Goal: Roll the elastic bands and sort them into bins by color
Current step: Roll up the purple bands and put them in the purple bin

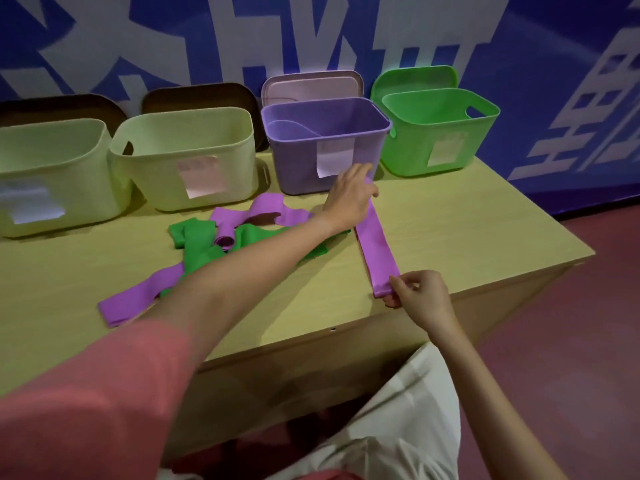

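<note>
A purple band (pixel 375 247) lay stretched flat on the wooden table (pixel 450 230), running from the table's near edge toward the purple bin (pixel 325 147). The right hand (pixel 420 294) pinched its near end between thumb and fingertips. The left hand (pixel 349 199) covered the far end, just in front of the bin; whether its fingers gripped or merely pressed the band could not be made out, as the hand's back hid the contact. A tangled heap of green bands (pixel 199 249) and further purple bands (pixel 138 299) lay to the left, partly concealed by the left forearm. The green bin (pixel 440 133) stood right of the purple one; two cream bins (pixel 187 161) stood left, the outer cut off by the frame. The paper labels on the bins were illegible.
</note>
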Motion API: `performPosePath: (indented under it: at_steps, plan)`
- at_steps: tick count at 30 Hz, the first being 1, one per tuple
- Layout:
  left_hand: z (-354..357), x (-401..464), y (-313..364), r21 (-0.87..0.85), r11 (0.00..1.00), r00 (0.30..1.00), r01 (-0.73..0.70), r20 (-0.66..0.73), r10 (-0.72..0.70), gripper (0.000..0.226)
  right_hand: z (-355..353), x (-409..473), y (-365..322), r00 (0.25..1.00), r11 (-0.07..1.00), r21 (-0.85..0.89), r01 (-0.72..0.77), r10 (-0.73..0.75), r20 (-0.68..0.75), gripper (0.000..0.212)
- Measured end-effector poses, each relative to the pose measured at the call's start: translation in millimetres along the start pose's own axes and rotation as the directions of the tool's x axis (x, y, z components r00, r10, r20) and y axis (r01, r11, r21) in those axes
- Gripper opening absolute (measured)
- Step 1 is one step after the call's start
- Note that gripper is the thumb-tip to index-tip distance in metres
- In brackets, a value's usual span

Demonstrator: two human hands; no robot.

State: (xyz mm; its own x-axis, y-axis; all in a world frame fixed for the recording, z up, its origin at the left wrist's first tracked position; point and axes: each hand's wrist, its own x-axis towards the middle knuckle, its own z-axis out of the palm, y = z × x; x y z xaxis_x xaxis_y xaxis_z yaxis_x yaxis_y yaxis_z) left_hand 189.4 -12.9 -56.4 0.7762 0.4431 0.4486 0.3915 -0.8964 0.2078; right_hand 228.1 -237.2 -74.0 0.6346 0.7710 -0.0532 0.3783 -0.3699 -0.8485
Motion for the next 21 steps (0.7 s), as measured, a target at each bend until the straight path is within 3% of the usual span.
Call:
performPosePath:
  at_steps: [3,6,10,16,21]
  plan:
    - [-11.9,-45.0,24.8,-0.259,0.963,0.995,0.068,-0.055,-0.085,0.016,-1.4,1.5,7.2,0.999,0.999,-0.017,0.031,-0.031,0.018,0.036]
    - [-19.9,-102.9,50.9,-0.383,0.921,0.997,0.071,0.007,-0.074,0.01,-1.4,1.6,15.9,0.997,0.995,-0.05,0.081,-0.081,0.001,0.019]
    - [-21.7,-145.9,67.9,-0.4,0.916,0.998,0.025,0.067,0.002,0.009,-5.1,-2.2,17.5,0.983,0.977,-0.117,0.18,-0.183,-0.016,0.013]
    - [-16.5,-153.3,72.5,-0.299,0.945,0.99,-0.134,-0.001,0.141,0.008,-8.3,-8.8,28.4,0.96,0.955,-0.162,0.249,-0.265,-0.087,0.011]
    - [-17.6,-152.5,76.3,-0.243,0.951,0.981,-0.19,-0.017,0.192,0.011,-15.0,-6.8,34.9,0.902,0.881,-0.223,0.417,-0.432,-0.022,0.008]
